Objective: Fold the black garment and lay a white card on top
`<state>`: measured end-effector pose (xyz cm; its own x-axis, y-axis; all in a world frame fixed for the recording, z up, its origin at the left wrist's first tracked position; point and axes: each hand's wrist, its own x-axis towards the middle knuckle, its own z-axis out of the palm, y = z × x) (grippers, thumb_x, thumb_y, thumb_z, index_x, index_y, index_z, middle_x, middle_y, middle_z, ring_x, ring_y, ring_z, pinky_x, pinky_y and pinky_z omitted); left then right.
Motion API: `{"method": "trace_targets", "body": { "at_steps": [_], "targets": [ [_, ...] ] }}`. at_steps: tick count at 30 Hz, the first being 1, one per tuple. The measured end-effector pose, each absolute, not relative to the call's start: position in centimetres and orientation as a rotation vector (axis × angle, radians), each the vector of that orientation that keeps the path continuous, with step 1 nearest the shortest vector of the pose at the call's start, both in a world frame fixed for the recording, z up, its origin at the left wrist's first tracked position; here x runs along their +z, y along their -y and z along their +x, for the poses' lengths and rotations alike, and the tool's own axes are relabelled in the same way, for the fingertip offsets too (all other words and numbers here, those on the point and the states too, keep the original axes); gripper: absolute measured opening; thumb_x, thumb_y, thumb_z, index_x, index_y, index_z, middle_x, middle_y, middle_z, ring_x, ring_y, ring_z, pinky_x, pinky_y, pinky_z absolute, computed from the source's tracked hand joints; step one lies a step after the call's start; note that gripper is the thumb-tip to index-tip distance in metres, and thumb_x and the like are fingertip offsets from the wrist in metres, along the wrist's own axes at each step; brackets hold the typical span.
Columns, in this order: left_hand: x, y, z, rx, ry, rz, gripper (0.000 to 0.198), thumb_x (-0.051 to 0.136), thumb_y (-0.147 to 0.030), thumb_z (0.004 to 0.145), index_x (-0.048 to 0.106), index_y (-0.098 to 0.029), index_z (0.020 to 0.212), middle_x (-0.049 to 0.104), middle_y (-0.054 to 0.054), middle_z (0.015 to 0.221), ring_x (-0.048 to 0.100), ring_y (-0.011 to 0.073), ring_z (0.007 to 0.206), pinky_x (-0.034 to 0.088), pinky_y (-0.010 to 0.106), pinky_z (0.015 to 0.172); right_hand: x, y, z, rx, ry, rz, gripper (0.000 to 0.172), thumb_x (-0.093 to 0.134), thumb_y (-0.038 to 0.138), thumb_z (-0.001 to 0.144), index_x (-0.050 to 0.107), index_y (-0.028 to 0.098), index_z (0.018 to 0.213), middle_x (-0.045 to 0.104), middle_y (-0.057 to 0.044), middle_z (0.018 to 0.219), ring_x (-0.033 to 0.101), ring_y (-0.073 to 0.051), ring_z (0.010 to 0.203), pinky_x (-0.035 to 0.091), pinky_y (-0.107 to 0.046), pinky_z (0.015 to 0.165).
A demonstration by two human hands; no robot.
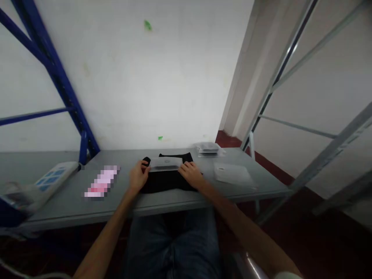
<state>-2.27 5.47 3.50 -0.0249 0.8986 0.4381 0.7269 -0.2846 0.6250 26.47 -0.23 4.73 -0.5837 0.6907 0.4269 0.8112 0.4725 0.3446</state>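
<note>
A black cloth item (pixel 167 182), seemingly a garment, is spread near the table's front edge. Across its upper part lies a flat, frosted plastic bag (pixel 166 161) with a faint round mark. My left hand (pixel 138 175) is closed at the bag's left end, thumb and fingers pinching a dark fold of the cloth. At the opposite end, my right hand (pixel 192 174) has its fingers bent over the bag's right edge, and the cloth lies under them. Its fingertips are partly hidden, and the picture is soft there.
Several packed items in clear bags form a stack (pixel 208 148) at the back right. Another frosted bag (pixel 233 174) lies flat to the right. On the left are a pixelated pink object (pixel 103 181) and a white device with blue panels (pixel 55 176). Blue rack posts (pixel 62 83) rise behind.
</note>
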Motion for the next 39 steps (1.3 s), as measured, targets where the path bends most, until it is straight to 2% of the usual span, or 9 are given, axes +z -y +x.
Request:
{"method": "trace_targets", "body": {
  "at_steps": [5,11,16,23,32,36,39],
  "targets": [
    [3.1,-5.6,-1.1,1.105,-1.703,2.121,0.026,0.055,-0.032,0.089,0.06,-0.023,0.113,0.077,0.005,0.09,0.073,0.0261,0.086,0.051,0.036,0.08,4.4,1.7,29.8,-0.626,2.381,-1.529,0.023,0.046,0.022,0.107,0.07,0.023,0.107,0.068,-0.009,0.105,0.057,-0.024,0.103,0.041,-0.036,0.086],
    [3.4,-4.4,0.3,0.988,-1.636,2.203,0.031,0.055,-0.028,0.091,0.057,-0.025,0.122,0.078,0.004,0.096,0.073,0.0249,0.088,0.051,0.033,0.078,3.9,2.8,29.7,-0.442,2.147,-1.699,0.02,0.051,0.024,0.105,0.069,0.023,0.114,0.068,-0.01,0.11,0.061,-0.024,0.101,0.044,-0.035,0.086],
    [2.9,-2.8,1.3,0.982,-1.618,2.237,0.029,0.055,-0.035,0.094,0.06,-0.024,0.121,0.075,0.005,0.095,0.071,0.025,0.086,0.052,0.034,0.077,2.6,4.7,28.7,-0.396,1.99,-1.791,0.018,0.053,0.025,0.103,0.065,0.023,0.117,0.068,-0.01,0.116,0.061,-0.026,0.105,0.045,-0.036,0.087],
    [1.1,-2.9,1.2,1.064,-1.565,2.407,0.033,0.044,-0.036,0.1,0.06,-0.021,0.125,0.069,0.012,0.11,0.063,0.0299,0.105,0.052,0.043,0.094,1.5,2.8,28.2,-0.386,1.973,-1.808,0.019,0.05,0.023,0.103,0.062,0.021,0.117,0.069,-0.01,0.109,0.062,-0.025,0.102,0.046,-0.035,0.086],
    [1.8,-7.7,1.3,0.988,-1.624,2.486,0.034,0.043,-0.034,0.102,0.061,-0.019,0.126,0.068,0.014,0.118,0.06,0.0305,0.116,0.05,0.043,0.102,2.1,-2.2,28.1,-0.366,1.97,-1.806,0.018,0.052,0.025,0.104,0.064,0.02,0.116,0.07,-0.009,0.109,0.064,-0.023,0.102,0.047,-0.031,0.087],
    [1.8,-6.3,1.3,1.014,-1.656,2.525,0.039,0.041,-0.036,0.103,0.061,-0.017,0.131,0.066,0.017,0.122,0.058,0.0339,0.12,0.048,0.047,0.104,2.2,-1.3,28.2,-0.414,1.935,-1.752,0.023,0.048,0.024,0.105,0.065,0.018,0.12,0.07,-0.012,0.118,0.063,-0.025,0.108,0.047,-0.035,0.093],
    [1.6,-3.6,1.0,1.085,-1.624,2.597,0.046,0.042,-0.041,0.103,0.056,-0.017,0.139,0.061,0.019,0.136,0.055,0.0364,0.129,0.047,0.051,0.105,2.2,0.5,27.9,-0.403,1.903,-1.625,0.027,0.046,0.024,0.106,0.064,0.017,0.125,0.069,-0.012,0.127,0.061,-0.025,0.117,0.045,-0.039,0.101]
  ]
}}
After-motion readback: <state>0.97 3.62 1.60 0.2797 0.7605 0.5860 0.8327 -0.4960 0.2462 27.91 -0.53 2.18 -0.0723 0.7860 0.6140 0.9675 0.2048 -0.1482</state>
